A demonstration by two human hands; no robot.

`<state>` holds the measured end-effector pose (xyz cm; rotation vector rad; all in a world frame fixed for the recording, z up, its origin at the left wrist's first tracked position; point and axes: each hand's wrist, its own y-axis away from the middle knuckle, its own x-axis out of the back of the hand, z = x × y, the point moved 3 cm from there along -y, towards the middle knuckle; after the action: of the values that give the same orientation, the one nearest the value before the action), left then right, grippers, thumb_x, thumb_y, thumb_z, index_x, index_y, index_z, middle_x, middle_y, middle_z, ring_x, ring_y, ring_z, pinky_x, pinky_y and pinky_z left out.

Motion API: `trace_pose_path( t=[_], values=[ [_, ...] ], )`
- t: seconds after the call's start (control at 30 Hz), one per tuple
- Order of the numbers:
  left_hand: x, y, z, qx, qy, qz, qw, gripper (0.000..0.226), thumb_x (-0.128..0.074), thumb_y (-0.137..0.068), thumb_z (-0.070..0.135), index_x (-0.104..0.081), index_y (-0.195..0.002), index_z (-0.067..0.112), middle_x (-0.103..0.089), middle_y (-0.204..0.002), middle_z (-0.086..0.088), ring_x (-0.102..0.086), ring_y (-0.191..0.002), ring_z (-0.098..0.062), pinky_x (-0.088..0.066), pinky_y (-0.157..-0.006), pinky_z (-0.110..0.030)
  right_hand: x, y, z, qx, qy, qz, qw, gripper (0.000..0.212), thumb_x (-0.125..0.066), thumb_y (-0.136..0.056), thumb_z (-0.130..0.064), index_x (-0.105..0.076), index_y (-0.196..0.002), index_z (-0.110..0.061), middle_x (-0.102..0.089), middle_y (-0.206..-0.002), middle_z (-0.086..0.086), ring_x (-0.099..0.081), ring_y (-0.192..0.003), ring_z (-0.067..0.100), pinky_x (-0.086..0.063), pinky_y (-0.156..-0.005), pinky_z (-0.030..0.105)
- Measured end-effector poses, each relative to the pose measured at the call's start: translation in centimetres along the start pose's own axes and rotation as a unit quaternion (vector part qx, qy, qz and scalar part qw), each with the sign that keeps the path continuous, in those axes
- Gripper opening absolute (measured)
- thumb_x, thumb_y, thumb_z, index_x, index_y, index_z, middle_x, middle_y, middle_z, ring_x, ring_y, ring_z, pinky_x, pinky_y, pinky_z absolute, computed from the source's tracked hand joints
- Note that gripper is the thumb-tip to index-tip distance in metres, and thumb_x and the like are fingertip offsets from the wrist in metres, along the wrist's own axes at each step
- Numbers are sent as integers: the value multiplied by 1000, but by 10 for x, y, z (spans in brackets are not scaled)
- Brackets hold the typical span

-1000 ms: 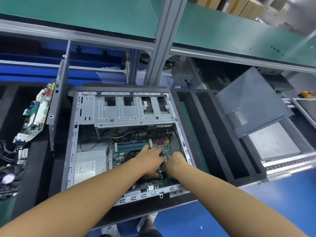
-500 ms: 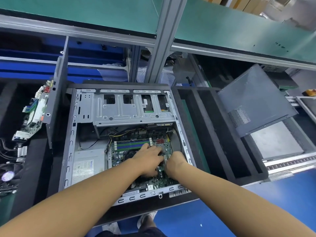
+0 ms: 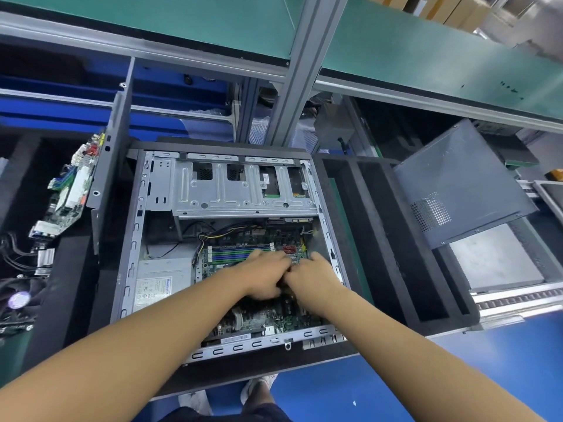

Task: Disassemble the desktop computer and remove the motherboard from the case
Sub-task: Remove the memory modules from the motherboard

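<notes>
Green motherboard is seen seated inside the opened grey case; left hand and right hand are laid close together upon it; whether anything is gripped cannot be told.

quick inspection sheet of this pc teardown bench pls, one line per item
surface: black foam tray bearing the open grey metal computer case
job's things: green motherboard inside the case, not yet out; silver drive cage; grey power supply
clutter: second green circuit board leaning at left; grey perforated side panel at right
hands: left hand and right hand meet on the motherboard; grip hidden
cables: yellow and black wires by the board's far edge
surroundings: green shelf on aluminium frame above; blue floor
</notes>
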<state>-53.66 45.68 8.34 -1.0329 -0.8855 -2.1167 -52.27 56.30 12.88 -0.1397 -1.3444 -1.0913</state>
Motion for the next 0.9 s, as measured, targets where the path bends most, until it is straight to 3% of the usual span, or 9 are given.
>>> trace_pose_path(
  t=[0.2, 0.37, 0.47, 0.53, 0.63, 0.73, 0.77, 0.83, 0.9],
  values=[
    [35, 18, -34, 58, 109, -22, 992, 47, -62, -91, 50, -53, -130, 26, -52, -131, 0, -50, -118, -17, -39, -103, -39, 24, -2, 14, -36, -224, 65, 972, 15, -46, -103, -28, -58, -108, -21, -68, -107, 2, -59, -104, 28, -39, -87, 38],
    [54, 28, -50, 62, 177, 14, 982, 4, -62, -96, 32, -64, -99, 33, -60, -106, 14, -55, -94, -6, -40, -79, -25, 29, -5, 19, -89, -391, 85, 912, 12, -53, -101, -30, -61, -97, -22, -69, -92, 1, -61, -85, 26, -49, -74, 36],
    [54, 26, -52, 82, 218, 31, 972, 17, -58, -98, 32, -63, -115, 32, -61, -114, 14, -57, -101, -6, -42, -83, -26, 27, -13, 17, -111, -386, 87, 912, 15, -54, -100, -32, -64, -103, -21, -70, -98, 2, -63, -90, 25, -53, -79, 38],
    [50, 24, -50, 80, 232, 24, 969, 24, -59, -98, 33, -61, -121, 30, -62, -116, 14, -57, -105, -8, -45, -90, -30, 24, -21, 12, -103, -315, 95, 939, 21, -54, -100, -33, -62, -110, -17, -68, -105, 6, -62, -98, 27, -51, -84, 40],
    [43, 19, -47, 84, 174, 39, 980, 13, -66, -93, 32, -60, -105, 31, -60, -97, 13, -56, -92, -13, -39, -74, -29, 22, -20, 3, -59, -164, 169, 970, 30, -58, -97, -35, -54, -115, -12, -59, -108, 6, -54, -99, 26, -43, -83, 38],
    [38, 14, -45, 112, 142, 72, 981, 6, -64, -93, 28, -60, -94, 32, -60, -89, 9, -57, -85, -16, -39, -66, -29, 20, -3, -2, 16, -206, 261, 943, 15, -60, -95, -23, -53, -98, -10, -56, -90, 6, -49, -80, 25, -42, -69, 39],
    [36, 12, -44, 126, 143, 72, 979, 3, -62, -94, 27, -61, -94, 30, -62, -91, 7, -59, -84, -16, -44, -69, -31, 18, 1, 0, 30, -267, 229, 936, 11, -56, -97, -21, -51, -95, -12, -56, -86, 5, -49, -76, 23, -43, -67, 39],
    [32, 8, -42, 146, 153, 77, 974, 7, -58, -96, 26, -65, -98, 26, -66, -95, 4, -62, -83, -18, -53, -76, -37, 10, 1, 3, 15, -369, 75, 926, 13, -50, -99, -24, -51, -94, -12, -60, -82, 4, -53, -73, 22, -44, -65, 38],
    [30, 6, -38, 150, 168, 87, 971, 14, -55, -97, 27, -67, -104, 24, -68, -97, 1, -65, -81, -20, -55, -77, -40, 4, -1, 2, 13, -345, -81, 935, 23, -49, -99, -28, -58, -93, -7, -64, -83, 6, -57, -74, 23, -45, -67, 33]
  ],
)
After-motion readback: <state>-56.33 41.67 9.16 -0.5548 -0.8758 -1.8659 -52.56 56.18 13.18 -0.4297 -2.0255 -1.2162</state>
